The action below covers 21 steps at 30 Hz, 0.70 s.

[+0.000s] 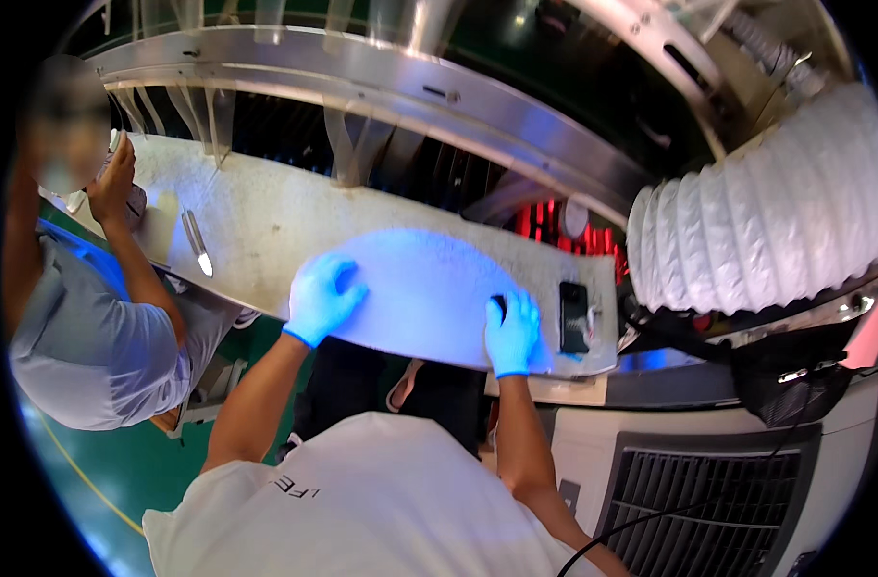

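Both my hands wear white gloves, tinted blue by the light falling on the pale worktable (266, 207). My left hand (323, 298) rests at the table's near edge, thumb and fingers apart with nothing between them. To the right, my right hand (513, 332) lies on the table with its fingers bent around a small black object (499, 305), mostly hidden by the glove; its kind cannot be made out. A black phone-like device (573, 317) lies just right of that hand.
A knife-like tool (197, 242) lies on the left part of the table, near a co-worker (102, 337) whose hand is raised. Clear plastic strips (347, 144) hang from a metal rail behind. A white corrugated duct (761, 207) and a black bag (790, 375) are at right.
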### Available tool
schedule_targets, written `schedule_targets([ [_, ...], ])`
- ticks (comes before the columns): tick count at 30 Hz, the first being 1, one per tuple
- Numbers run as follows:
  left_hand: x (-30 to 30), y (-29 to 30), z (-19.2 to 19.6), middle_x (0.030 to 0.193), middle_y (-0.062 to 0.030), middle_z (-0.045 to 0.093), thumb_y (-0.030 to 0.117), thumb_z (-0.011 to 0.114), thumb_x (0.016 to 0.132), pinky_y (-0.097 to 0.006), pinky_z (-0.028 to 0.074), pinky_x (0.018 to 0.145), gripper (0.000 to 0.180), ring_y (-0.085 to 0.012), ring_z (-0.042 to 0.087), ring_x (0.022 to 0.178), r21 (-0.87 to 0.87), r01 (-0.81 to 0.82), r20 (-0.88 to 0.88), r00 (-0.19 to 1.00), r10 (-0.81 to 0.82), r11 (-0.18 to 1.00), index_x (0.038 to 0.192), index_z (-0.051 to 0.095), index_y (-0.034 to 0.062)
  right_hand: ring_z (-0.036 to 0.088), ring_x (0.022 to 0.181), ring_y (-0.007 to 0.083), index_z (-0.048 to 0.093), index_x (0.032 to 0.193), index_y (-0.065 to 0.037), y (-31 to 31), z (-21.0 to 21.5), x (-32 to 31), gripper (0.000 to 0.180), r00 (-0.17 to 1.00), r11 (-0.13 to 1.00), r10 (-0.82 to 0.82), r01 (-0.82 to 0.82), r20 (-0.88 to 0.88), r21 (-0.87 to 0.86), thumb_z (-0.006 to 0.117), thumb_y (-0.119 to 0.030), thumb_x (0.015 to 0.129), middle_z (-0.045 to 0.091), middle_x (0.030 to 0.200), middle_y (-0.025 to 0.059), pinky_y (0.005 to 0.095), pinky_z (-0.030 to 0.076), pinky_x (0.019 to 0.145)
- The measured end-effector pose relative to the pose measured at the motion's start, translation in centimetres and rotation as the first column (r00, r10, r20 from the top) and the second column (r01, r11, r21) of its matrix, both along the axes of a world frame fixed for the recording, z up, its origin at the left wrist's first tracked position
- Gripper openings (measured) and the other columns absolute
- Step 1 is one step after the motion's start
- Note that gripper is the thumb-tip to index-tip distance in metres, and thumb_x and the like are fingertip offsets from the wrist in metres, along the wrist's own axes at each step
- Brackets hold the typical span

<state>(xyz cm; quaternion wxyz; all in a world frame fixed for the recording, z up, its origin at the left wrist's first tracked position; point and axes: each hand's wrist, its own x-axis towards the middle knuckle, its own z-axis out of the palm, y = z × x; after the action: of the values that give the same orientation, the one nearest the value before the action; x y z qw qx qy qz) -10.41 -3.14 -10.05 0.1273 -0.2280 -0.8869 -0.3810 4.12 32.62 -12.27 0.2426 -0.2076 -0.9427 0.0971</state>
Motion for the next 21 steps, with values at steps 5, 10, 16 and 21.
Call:
schedule_targets([
  [5,0.0,0.4,0.3,0.116,-0.0144,0.079,0.025,0.092,0.081,-0.046,0.061,0.098,0.039,-0.0377,0.075,0.11,-0.03,-0.004,-0.002,1.0,0.004,1.0,0.113,0.08,0.0061,0.063,0.133,0.0465,0.072,0.138,-0.004,1.5,-0.2,-2.8,0.04,0.998,0.988,0.066,-0.065,0.004,-0.14,0.067,-0.026,0.106,0.071,0.143,0.0227,0.0549,0.049,0.117],
  [10,-0.2,0.5,0.4,0.117,-0.0121,0.079,0.026,0.091,0.082,-0.046,0.06,0.1,0.036,-0.0364,0.074,0.111,-0.066,0.0,-0.078,0.997,-0.005,0.998,0.111,0.081,0.0074,0.065,0.131,0.0449,0.077,0.131,-0.003,2.0,-0.2,-3.3,0.036,0.994,0.971,0.063,-0.081,-0.088,-0.223,0.073,-0.024,0.102,0.075,0.136,0.0207,0.0541,0.05,0.116],
  [16,-0.2,1.3,0.2,0.12,-0.0136,0.079,0.025,0.09,0.084,-0.046,0.06,0.1,0.036,-0.0371,0.074,0.113,-0.102,0.028,-0.116,0.992,-0.039,0.994,0.114,0.081,0.0071,0.071,0.122,0.0435,0.078,0.132,-0.006,3.7,0.1,-4.2,0.036,0.999,0.95,-0.009,-0.006,-0.047,-0.311,0.075,-0.023,0.1,0.078,0.129,0.0206,0.0517,0.055,0.11],
  [21,1.3,0.0,0.9,0.121,-0.014,0.079,0.023,0.09,0.085,-0.046,0.061,0.098,0.035,-0.0374,0.074,0.11,-0.103,-0.013,-0.121,0.993,0.0,0.995,0.115,0.082,0.0077,0.073,0.119,0.0433,0.079,0.132,-0.005,3.1,0.4,-6.2,0.038,0.999,0.979,0.04,-0.044,-0.02,-0.2,0.076,-0.025,0.1,0.078,0.129,0.0217,0.0501,0.056,0.108],
])
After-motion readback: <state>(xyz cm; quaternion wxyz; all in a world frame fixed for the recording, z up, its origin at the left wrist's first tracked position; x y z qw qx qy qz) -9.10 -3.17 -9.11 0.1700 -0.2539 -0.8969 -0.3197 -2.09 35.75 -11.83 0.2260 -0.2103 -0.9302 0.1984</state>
